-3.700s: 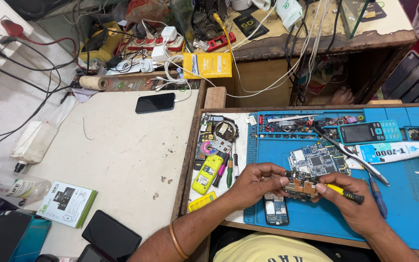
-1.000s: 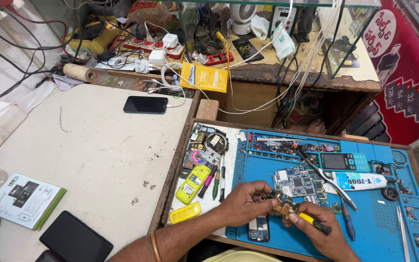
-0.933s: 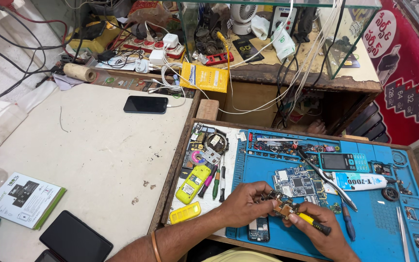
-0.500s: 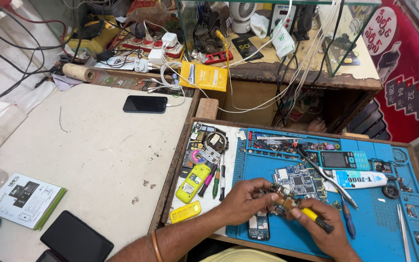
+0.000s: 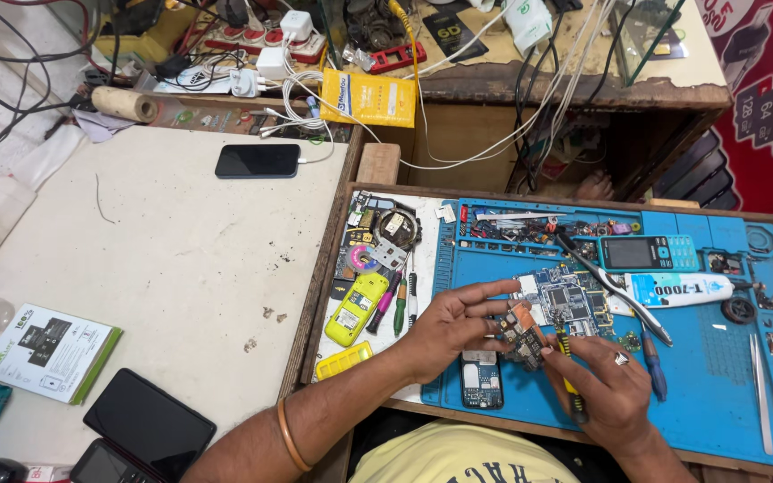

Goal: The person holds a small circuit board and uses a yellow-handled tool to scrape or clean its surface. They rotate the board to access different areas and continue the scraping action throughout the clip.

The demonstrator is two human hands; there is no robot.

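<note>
Left hand (image 5: pixel 445 329) pinches a small board (image 5: pixel 522 329), tilted; right hand (image 5: pixel 608 386) grips a screwdriver (image 5: pixel 568 376), tip up-left at it.

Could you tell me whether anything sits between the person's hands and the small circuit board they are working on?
Nothing visible does. The left hand already holds the small circuit board in its fingers, and the right hand, gripping a yellow-handled screwdriver, meets the board directly above the blue repair mat.
</note>
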